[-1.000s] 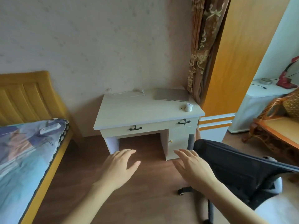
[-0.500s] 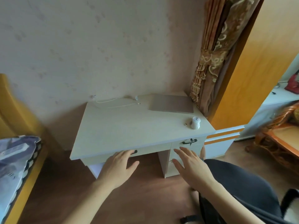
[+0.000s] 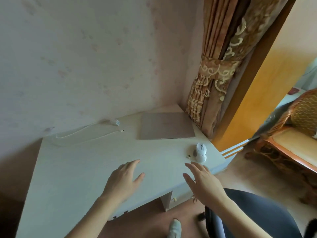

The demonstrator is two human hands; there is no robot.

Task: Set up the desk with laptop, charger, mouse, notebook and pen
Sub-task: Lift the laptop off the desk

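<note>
A closed silver laptop lies flat at the back right of the white desk. A white charger with its cable trails along the back left by the wall. A white mouse sits near the right edge, a small dark dongle beside it. My left hand hovers open over the desk's front middle. My right hand is open over the front right edge, just short of the mouse. No notebook or pen is in view.
A patterned curtain hangs at the desk's back right corner beside an orange wooden panel. A dark office chair stands at the lower right, under my right arm. A wicker chair is at far right.
I have come closer to the desk. Both open hands, below its front edge before, are now over the desktop.
</note>
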